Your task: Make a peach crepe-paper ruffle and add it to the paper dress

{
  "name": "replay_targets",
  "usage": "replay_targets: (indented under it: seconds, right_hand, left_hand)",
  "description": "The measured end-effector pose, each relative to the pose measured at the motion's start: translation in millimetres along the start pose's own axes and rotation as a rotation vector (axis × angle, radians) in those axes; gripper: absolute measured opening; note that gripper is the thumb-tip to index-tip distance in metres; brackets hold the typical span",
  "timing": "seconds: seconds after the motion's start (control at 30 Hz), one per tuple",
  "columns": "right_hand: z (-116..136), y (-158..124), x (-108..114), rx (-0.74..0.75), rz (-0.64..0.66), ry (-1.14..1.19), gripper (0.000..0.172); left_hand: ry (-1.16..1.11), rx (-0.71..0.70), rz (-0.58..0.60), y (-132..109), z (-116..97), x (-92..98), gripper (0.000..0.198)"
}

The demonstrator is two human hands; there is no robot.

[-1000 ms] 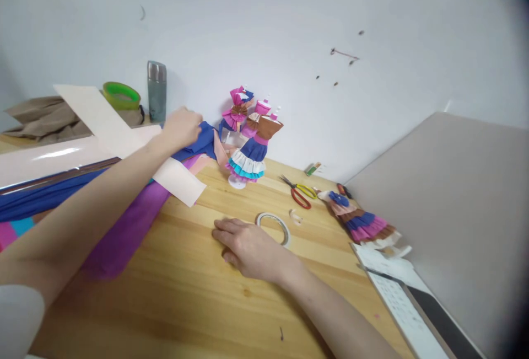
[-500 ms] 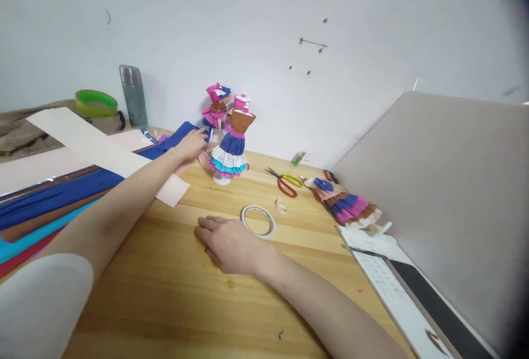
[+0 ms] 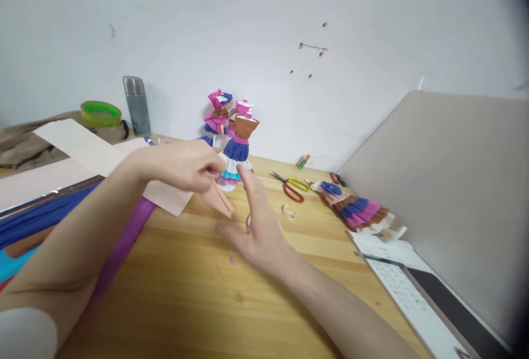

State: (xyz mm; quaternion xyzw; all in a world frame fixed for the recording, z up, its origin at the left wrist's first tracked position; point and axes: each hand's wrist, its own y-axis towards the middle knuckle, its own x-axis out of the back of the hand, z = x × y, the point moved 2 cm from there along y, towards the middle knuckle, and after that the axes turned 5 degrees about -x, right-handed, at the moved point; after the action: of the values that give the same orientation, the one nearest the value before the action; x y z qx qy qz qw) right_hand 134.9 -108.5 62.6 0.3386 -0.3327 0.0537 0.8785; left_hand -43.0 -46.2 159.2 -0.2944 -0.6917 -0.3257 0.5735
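My left hand (image 3: 185,163) pinches a small folded piece of peach crepe paper (image 3: 219,198), whose free end points down and right. Facing it is my right hand (image 3: 258,226), fingers and thumb spread, holding nothing; its outline is partly blurred. Only a sliver of the white tape roll (image 3: 248,222) shows behind the right hand. Just beyond both hands stands a miniature dress form in a tiered paper dress (image 3: 237,149), partly covered by my fingers. Another dressed form with a brown rosette (image 3: 219,113) stands behind it, against the wall.
Red-and-yellow scissors (image 3: 291,185) lie on the wooden table to the right. Past them rests another paper dress (image 3: 351,204). An open laptop (image 3: 430,182) fills the right side. Coloured paper sheets (image 3: 53,204), a grey flask (image 3: 136,106) and a green tape roll (image 3: 100,113) are left.
My left hand has come back from the blue paper near the dress forms, now with peach paper in it. My right hand has lifted off the table and spread. Purple paper shows beneath my left arm.
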Motion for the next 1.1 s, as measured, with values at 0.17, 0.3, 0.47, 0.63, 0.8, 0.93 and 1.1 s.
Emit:
replay_targets:
  seconds: [0.17,0.3,0.47,0.63,0.8,0.93,1.1]
  right_hand:
    - [-21,14,12,-0.320,0.174,0.180,0.033]
    - [-38,25,44,-0.401,0.222,0.091,0.020]
    - [-42,24,94,-0.539,0.410,-0.026,0.027]
    - [-52,16,134,-0.609,0.492,-0.114,0.028]
    - [-73,7,154,-0.675,0.619,-0.260,0.024]
    - [-80,6,154,-0.610,0.694,-0.225,0.029]
    - [-83,6,158,-0.663,0.633,-0.186,0.033]
  left_hand:
    - [-0.264,-0.183,0.123,21,-32,-29.6,0.013]
    - [-0.545,-0.137,0.105,36,-7,-48.2,0.016]
    - [-0.783,-0.140,0.249,50,21,-78.1,0.021]
    - [-0.774,-0.107,0.288,57,31,-93.2,0.022]
    - [-0.803,-0.089,0.272,58,34,-95.1,0.026]
    - [-0.814,-0.082,0.272,59,33,-95.7,0.026]
    - [-0.811,-0.068,0.358,62,29,-104.6,0.014]
